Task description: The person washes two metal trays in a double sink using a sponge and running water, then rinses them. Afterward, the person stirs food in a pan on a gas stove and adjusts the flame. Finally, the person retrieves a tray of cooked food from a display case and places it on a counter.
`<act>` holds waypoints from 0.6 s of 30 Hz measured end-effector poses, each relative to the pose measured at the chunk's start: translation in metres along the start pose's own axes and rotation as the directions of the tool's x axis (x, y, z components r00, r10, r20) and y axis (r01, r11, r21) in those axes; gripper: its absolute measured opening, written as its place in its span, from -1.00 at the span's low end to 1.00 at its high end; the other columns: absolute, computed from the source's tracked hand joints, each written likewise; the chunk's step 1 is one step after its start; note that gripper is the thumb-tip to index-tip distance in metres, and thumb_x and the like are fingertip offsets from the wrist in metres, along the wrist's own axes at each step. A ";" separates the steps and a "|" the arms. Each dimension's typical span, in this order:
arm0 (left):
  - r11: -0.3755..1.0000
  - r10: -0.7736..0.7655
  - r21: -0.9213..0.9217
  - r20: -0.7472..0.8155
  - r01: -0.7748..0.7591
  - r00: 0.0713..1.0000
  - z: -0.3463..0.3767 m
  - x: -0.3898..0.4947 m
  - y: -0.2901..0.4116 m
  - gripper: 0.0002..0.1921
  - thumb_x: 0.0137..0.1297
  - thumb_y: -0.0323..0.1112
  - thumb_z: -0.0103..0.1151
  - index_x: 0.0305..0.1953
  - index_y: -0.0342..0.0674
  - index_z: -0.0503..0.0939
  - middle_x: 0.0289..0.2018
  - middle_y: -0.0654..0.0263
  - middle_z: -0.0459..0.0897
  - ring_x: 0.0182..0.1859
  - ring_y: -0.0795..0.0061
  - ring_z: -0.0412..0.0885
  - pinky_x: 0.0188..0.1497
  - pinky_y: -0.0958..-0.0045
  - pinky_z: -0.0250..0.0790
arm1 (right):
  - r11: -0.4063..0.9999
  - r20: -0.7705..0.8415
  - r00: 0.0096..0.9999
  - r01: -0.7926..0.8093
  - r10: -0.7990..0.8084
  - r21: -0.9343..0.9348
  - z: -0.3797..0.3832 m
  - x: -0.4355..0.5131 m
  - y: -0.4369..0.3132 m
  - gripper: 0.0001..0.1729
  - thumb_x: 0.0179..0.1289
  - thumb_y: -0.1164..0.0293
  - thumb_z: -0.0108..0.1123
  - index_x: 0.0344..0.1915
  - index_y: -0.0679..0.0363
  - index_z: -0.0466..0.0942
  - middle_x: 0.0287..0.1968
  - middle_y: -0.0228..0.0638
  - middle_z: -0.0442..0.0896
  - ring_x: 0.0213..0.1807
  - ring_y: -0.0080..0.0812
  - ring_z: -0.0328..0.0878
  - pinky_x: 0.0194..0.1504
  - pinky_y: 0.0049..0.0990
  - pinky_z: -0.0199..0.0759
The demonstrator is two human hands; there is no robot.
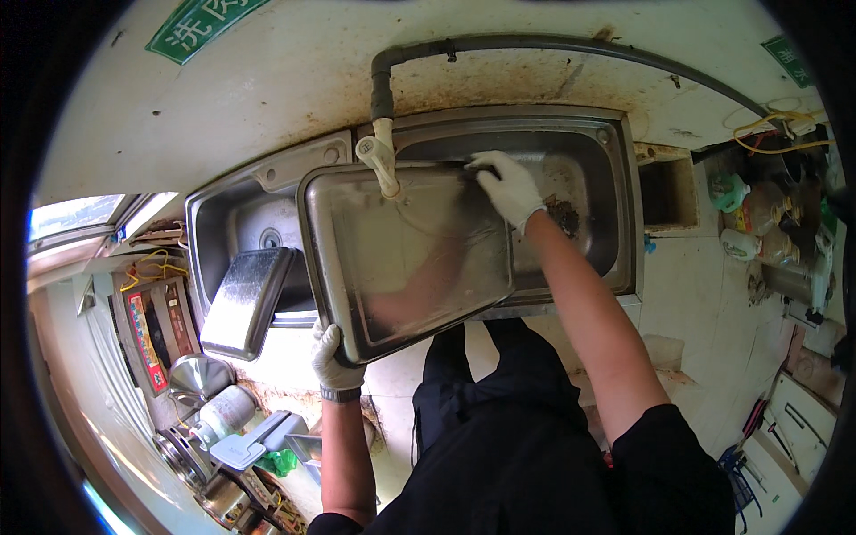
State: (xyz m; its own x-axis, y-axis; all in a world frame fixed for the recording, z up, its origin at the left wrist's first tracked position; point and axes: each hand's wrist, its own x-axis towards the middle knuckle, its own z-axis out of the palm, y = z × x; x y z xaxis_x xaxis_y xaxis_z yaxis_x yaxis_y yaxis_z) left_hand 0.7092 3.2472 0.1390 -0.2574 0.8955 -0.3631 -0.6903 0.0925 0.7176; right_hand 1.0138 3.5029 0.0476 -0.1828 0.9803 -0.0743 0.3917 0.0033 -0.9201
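A large rectangular stainless steel tray (414, 247) lies tilted across the double sink, under a white plastic tap (380, 160). My left hand (333, 358), in a whitish glove, grips its near left corner. At the far right part of the tray is my right hand (505, 187), also gloved; its curled fingers touch something dark near the rim, too unclear to name. A smaller metal pan (244, 301) leans over the front edge of the left sink basin (234, 221). Behind the tray, the right sink basin (588, 200) shows a dark patch on its bottom.
A grey pipe (535, 43) runs along the stained wall to the tap. Right of the sink are a square opening (669, 194) and several plastic bottles (739, 244). At lower left stand a metal funnel-shaped vessel (200, 378), a white canister (227, 409) and metal pots (224, 498).
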 end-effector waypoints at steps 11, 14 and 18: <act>0.971 -0.001 -0.236 -0.137 -0.031 0.991 -0.023 0.012 -0.006 -0.45 0.50 -0.19 0.28 0.41 -0.28 0.49 0.29 0.13 0.66 0.33 0.11 0.60 0.49 0.00 0.35 | 0.652 0.272 0.867 -0.494 0.417 0.575 -0.011 0.015 0.042 -0.69 0.47 0.48 0.14 0.10 0.24 0.71 0.06 -0.34 0.75 0.11 -0.44 0.64 0.25 -0.41 0.51; 0.949 0.025 -0.307 -0.153 -0.071 0.988 -0.031 0.017 -0.002 -0.42 0.53 -0.14 0.23 0.45 -0.29 0.46 0.37 0.06 0.61 0.39 0.03 0.55 0.53 -0.11 0.30 | 0.839 0.173 0.969 -0.239 0.176 0.488 0.010 -0.026 0.056 -0.70 0.43 0.48 0.18 0.08 0.23 0.71 0.07 -0.33 0.76 0.12 -0.44 0.64 0.27 -0.40 0.50; 0.955 0.057 -0.281 -0.157 -0.100 0.986 -0.032 0.021 0.007 -0.46 0.56 -0.08 0.20 0.38 -0.30 0.53 0.35 0.05 0.63 0.40 0.02 0.55 0.55 -0.14 0.28 | 0.970 0.099 0.976 -0.206 0.195 0.125 0.031 -0.085 0.043 -0.73 0.33 0.52 0.21 -0.01 0.18 0.72 0.30 -0.07 0.67 0.39 -0.09 0.57 0.45 -0.27 0.36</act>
State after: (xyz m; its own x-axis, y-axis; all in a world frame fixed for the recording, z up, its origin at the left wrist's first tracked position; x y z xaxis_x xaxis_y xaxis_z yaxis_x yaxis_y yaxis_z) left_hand 0.6776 3.2531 0.1174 -0.3998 0.8196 -0.4105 -0.8228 -0.1236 0.5546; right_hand 1.0184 3.4136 0.0029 -0.1918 0.9377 -0.2898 0.3052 -0.2236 -0.9257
